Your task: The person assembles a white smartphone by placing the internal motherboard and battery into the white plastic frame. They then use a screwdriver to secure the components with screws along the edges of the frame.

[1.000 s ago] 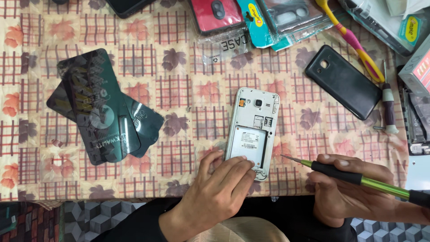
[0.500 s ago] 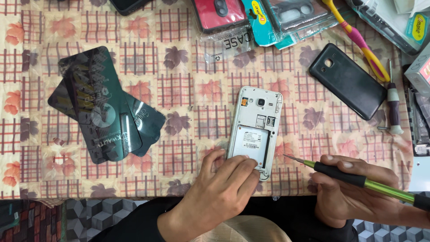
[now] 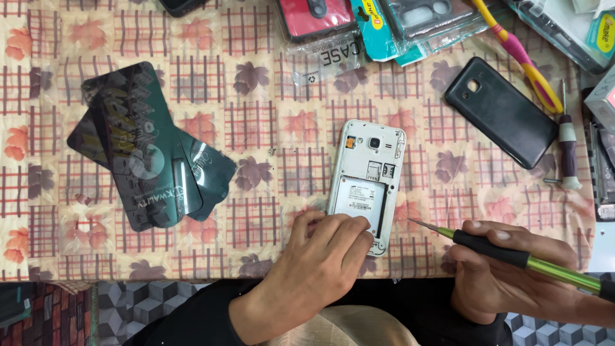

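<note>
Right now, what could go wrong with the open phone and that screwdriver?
1. The screwdriver tip hovers just right of the open phone; a slip could gouge its exposed battery.
2. The left hand pins only the phone's lower end, so it may pivot.
3. The phone lies near the table edge; loosened parts could drop off.

Patterned tablecloth table (image 3: 269, 134): open phone (image 3: 368, 173), black cover (image 3: 500, 112), dark packets (image 3: 144, 150).

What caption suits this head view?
Left hand steadies an opened white phone on the patterned tablecloth; right hand holds a green-shafted screwdriver.
</note>
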